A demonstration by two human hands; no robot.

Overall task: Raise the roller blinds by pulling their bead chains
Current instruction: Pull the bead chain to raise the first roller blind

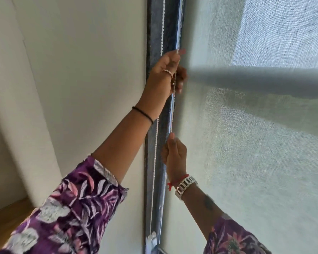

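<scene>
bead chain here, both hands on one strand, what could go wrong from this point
1. The left hand and right hand both pinch the same thin bead chain; a hard tug could make it slip through the fingers or snap.
2. The free strand hangs loose beside the left wrist and could snag on it.
3. An uneven pull could roll the blind fabric up crooked.

Coarse woven translucent blind fabric [255, 143], white plastic bead chain [155, 162], matt painted wall [81, 70], shiny metal watch [184, 186]

Both hands — left hand [168, 74], right hand [174, 154] — grip bead chain [171, 118].
</scene>
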